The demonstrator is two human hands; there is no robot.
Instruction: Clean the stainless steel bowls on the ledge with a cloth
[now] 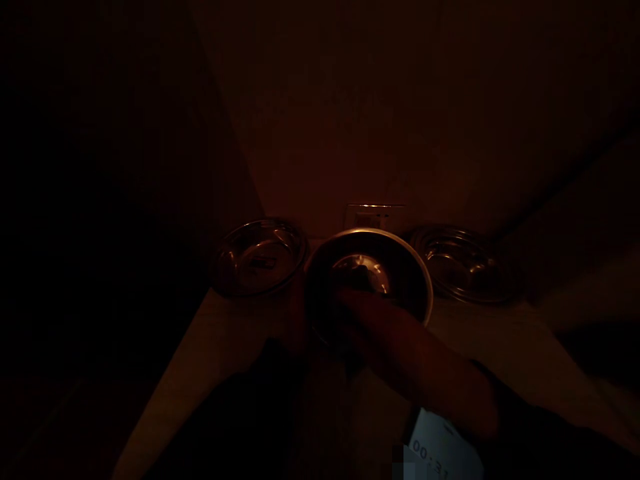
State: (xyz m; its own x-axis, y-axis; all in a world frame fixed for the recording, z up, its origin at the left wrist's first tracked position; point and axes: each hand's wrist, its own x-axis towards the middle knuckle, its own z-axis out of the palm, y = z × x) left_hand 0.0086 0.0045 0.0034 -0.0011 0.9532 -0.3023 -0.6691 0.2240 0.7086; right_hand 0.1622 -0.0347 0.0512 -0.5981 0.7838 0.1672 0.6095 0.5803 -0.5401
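A shiny metal bowl (423, 270) is at the middle of the table, its mouth tilted towards me. My right hand (373, 320) reaches in over the bowl's near right rim. Its fingers are lost in the dark inside, and anything they hold is hidden. At the bowl's left side, my left hand (299, 310) grips the wall near the rim, only faintly lit. Left of the bowl lies a shallow metal dish (233, 257) with a small dark shape in it. Another shallow metal dish (450, 267), perhaps stacked, lies to the right.
The room is very dark. A pale wooden table (480, 347) carries the dishes and stands against a wall with a socket plate (373, 217) behind the bowl. Below my right forearm, a lit phone (445, 447) displays a running-time readout.
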